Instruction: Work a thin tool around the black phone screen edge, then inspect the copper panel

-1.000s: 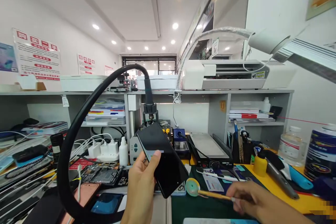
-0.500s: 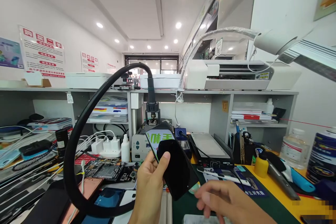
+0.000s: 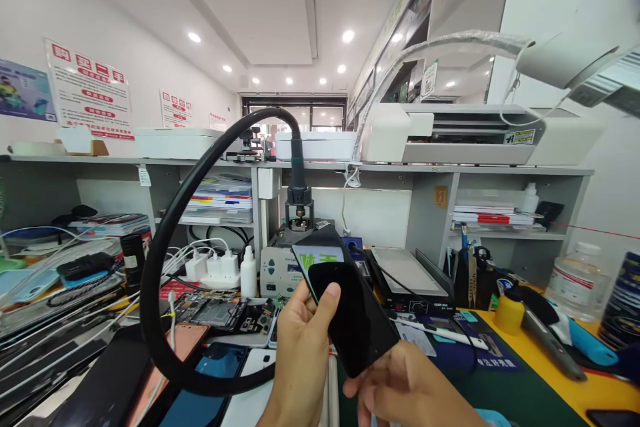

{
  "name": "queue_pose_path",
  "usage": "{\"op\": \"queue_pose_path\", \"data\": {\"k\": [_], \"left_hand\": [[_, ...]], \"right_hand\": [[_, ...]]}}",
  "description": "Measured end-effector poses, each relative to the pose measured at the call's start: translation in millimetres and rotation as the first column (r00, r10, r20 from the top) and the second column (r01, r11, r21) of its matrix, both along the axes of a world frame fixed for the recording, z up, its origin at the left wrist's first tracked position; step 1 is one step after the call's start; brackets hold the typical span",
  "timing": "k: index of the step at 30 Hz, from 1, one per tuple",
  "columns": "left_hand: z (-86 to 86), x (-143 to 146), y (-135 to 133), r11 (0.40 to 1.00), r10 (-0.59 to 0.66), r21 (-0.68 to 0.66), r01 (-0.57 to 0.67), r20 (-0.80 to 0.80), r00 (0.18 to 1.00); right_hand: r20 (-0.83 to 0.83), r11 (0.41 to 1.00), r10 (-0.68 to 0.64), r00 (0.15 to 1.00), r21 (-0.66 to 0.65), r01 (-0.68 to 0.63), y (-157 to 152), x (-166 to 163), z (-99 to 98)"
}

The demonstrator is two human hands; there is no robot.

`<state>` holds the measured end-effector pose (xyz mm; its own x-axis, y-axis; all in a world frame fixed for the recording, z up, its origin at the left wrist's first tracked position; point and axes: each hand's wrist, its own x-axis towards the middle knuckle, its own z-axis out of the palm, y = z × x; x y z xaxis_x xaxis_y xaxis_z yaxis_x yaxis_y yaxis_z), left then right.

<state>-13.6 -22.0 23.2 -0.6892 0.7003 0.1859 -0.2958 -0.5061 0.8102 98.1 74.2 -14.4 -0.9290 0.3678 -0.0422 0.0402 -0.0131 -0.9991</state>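
Head view:
1. Right grip [image 3: 403, 383] at phone [image 3: 353, 327] bottom; fingers partly hidden, can't tell if grasping.
2. Left grip [image 3: 305, 343] clasps one phone, thumb across its face, probably steadying it, tilted above the surface [image 3: 603, 381].
3. One hose [image 3: 167, 210] looped left, likely self-supporting.
4. Three red-print posters [image 3: 90, 88].

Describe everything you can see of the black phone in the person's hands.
The phone is a thin, dark slab with a smooth, glossy face, apparently glass, and straight edges. Its face looks unlit; bright green shapes near the upper end look like a reflection. A tiny dot shows near the lower end. It is held up at a slant, upper end leaning left. The left hand grips its left edge, thumb on the face; the right hand is at the lower end, seemingly touching. Its back is hidden.
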Motion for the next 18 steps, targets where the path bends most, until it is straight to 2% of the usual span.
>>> {"op": "queue_pose_path", "data": {"k": [5, 8, 10, 14, 18], "left_hand": [[1.7, -2.1, -1.0, 1.000, 0.008, 0.019, -0.008, 0.020, 1.000], [0.5, -2.4, -0.1, 0.999, 0.016, 0.030, -0.016, 0.016, 1.000], [-1.1, -1.8, 1.0, 0.999, 0.018, 0.042, -0.018, 0.005, 1.000], [-4.7, 0.3, 3.1, 1.000, -0.006, 0.031, 0.006, -0.009, 1.000], [-5.1, 1.6, 4.7, 0.998, 0.005, 0.055, -0.008, 0.050, 0.999]], "right_hand": [[-0.039, 1.000, 0.019, 0.999, -0.007, -0.019, 7.7, 10.7, -2.8], [-0.024, 0.997, -0.057, 0.998, -0.052, 0.056, 6.6, 10.3, 1.8], [0.050, 0.987, -0.144, 0.988, -0.065, 0.148, 3.7, 7.4, 6.9], [0.208, 0.960, -0.281, 0.937, 0.068, 0.273, -2.8, -0.8, 9.2], [0.196, 0.933, -0.327, 0.924, 0.223, 0.283, -7.3, -6.3, -7.1]]}}
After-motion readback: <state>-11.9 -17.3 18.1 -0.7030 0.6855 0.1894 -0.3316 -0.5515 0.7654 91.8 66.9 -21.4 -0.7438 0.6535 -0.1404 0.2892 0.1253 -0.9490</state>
